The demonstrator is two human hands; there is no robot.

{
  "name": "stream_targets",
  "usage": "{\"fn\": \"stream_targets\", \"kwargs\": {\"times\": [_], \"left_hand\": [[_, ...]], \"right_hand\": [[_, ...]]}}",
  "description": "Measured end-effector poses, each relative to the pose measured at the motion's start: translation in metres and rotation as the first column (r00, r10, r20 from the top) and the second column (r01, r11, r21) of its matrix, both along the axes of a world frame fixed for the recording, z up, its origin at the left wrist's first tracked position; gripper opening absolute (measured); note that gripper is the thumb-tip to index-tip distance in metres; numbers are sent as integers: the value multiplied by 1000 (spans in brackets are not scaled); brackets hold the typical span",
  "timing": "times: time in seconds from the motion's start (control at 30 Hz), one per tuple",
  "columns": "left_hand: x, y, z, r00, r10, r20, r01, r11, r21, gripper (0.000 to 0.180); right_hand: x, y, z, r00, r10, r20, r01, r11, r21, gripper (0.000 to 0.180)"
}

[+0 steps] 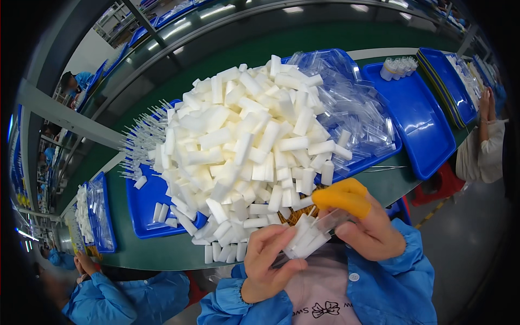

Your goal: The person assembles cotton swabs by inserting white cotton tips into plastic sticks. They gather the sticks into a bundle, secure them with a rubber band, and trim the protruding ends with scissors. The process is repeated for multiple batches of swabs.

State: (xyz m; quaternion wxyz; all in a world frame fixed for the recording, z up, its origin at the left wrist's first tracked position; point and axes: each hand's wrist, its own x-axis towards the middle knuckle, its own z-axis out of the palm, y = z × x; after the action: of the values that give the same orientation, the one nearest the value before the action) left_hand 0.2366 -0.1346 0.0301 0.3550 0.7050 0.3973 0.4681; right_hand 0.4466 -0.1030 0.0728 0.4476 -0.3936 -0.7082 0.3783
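In front of my chest, my left hand [273, 262] closes its fingers and thumb around a small bundle of white foam sticks [307, 242], seemingly in clear plastic. My right hand [364, 219], with yellow finger covers [341, 196] on some fingers, pinches a clear plastic tube [331, 220] against the bundle's upper right side. Whether the tube and bundle are joined I cannot tell. Just beyond my hands rises a big heap of white foam sticks [244, 135], spilling over blue trays. Several loose sticks [225, 253] stand in a row at the table's near edge.
Clear plastic tubes [357, 108] fill a blue tray right of the heap. Thin clear pieces [145, 142] stick out at its left. Another blue tray [420, 122] holds a few capped clear containers [399, 68]. Yellow-brown strands [299, 214] lie under the heap's edge. Co-workers sit at both sides.
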Motion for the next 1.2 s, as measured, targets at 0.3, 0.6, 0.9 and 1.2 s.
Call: {"fn": "stream_targets", "kwargs": {"times": [0.3,0.6,0.9,1.2], "left_hand": [[2,-5,-3,997,71,25,-70,997,-27,61],[0,0,0,1000,0,22,-1,999,32,53],[3,-4,-1,999,11,36,-9,999,-45,55],[-3,2,-4,994,-110,-23,110,994,23,51]], "right_hand": [[10,-9,-14,823,-174,-541,-49,926,-374,38],[12,-6,-14,851,-110,-514,-94,930,-356,37],[7,-7,-19,857,-95,-506,-98,935,-342,38],[8,-9,-15,884,-55,-464,-116,936,-331,37]]}}
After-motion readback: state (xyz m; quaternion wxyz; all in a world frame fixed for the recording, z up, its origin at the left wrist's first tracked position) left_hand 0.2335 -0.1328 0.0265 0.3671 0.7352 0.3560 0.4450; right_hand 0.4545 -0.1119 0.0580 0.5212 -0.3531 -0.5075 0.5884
